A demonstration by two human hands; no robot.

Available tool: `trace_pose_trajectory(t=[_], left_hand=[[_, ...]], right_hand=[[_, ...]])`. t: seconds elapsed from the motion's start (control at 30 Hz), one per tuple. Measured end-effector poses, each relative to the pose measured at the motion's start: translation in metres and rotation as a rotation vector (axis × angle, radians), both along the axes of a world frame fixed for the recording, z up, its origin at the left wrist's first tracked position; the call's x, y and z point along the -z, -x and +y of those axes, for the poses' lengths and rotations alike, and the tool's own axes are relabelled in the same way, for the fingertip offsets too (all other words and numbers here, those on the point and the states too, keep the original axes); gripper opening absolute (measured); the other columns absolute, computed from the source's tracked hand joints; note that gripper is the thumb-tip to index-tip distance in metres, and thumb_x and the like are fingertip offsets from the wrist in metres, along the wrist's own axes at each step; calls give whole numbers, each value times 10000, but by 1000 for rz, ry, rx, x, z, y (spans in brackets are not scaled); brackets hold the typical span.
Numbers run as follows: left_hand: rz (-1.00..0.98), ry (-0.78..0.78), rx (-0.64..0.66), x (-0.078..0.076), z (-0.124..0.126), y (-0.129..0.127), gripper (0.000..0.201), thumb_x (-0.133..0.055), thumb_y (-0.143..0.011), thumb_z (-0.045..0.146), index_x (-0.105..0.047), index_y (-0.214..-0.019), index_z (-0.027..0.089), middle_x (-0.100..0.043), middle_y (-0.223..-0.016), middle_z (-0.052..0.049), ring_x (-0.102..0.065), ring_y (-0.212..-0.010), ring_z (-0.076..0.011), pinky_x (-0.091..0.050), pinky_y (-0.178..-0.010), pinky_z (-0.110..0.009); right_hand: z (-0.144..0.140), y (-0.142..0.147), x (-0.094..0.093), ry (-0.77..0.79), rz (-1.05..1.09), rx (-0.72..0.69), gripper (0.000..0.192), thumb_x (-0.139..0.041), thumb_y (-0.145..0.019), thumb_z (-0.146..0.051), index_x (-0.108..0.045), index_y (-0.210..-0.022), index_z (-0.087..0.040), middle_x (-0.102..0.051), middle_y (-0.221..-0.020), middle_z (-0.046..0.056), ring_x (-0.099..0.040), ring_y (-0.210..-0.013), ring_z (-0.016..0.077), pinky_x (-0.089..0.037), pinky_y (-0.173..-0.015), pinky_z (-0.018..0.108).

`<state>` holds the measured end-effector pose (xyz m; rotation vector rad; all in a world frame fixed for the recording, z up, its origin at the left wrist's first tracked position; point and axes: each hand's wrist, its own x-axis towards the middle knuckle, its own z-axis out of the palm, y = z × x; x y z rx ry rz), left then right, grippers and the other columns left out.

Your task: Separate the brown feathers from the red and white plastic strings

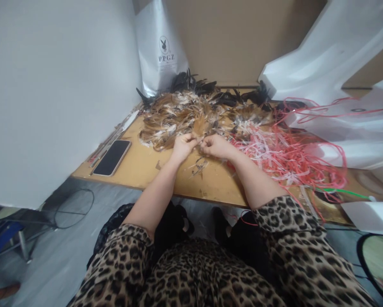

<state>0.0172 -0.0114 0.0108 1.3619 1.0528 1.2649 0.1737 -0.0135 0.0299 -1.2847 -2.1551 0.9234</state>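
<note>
My left hand (183, 147) is closed in a pinch at the base of a golden-brown feather (200, 124), which points away from me. Close beside it on the right, my right hand (217, 146) has its fingers curled together near the same base. Whatever lies between those right fingertips is too small to make out. Just beyond both hands spreads a pile of brown and white feathers (168, 115), with black feathers (186, 81) along its back. Thin feather scraps (199, 166) lie on the wooden table (210, 187) in front of me.
Tangled red and pale pink plastic strings (283, 157) cover the table's right side. A phone (112, 157) rests at the left near the wall. Behind the feathers stands a white printed bag (162, 51); white sheeting (306, 64) hangs at right. A round stool (378, 264) is at lower right.
</note>
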Motion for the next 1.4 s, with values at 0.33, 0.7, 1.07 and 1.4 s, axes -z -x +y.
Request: trace_pose_trajectory(t=[0.33, 0.7, 1.07, 1.4], left_hand=[[58, -25, 35, 3, 4, 4, 113, -684, -652, 233, -637, -630, 132, -589, -559, 5, -426, -448, -51, -327, -454, -182], [-70, 99, 26, 8, 9, 6, 201, -708, -651, 293, -643, -666, 103, -641, -612, -38, -503, -452, -48, -364, -431, -160], [-59, 260, 140, 2, 1, 5, 101, -650, -722, 167, -651, -713, 66, -689, -739, -89, -593, -548, -61, -454, -523, -168], [-61, 287, 120, 6, 2, 2, 82, -637, -725, 104, -622, -659, 57, -641, -605, -49, -559, -468, -49, -448, -485, -157]], right_hand=[[11, -10, 3, -26, 132, 14, 166, -547, -640, -301, -555, -631, -136, -529, -570, -23, -432, -533, 79, -341, -514, 194], [12, -10, 1, 52, 363, 58, 248, -605, -694, -374, -627, -729, -130, -614, -650, 22, -497, -570, 90, -407, -577, 214], [9, -8, -1, -274, 35, 113, 168, -560, -687, -260, -651, -662, -120, -589, -585, 8, -455, -541, 93, -326, -540, 216], [13, -10, 3, -219, 132, 139, 177, -595, -660, -276, -667, -711, -122, -628, -642, 18, -501, -578, 107, -367, -571, 224]])
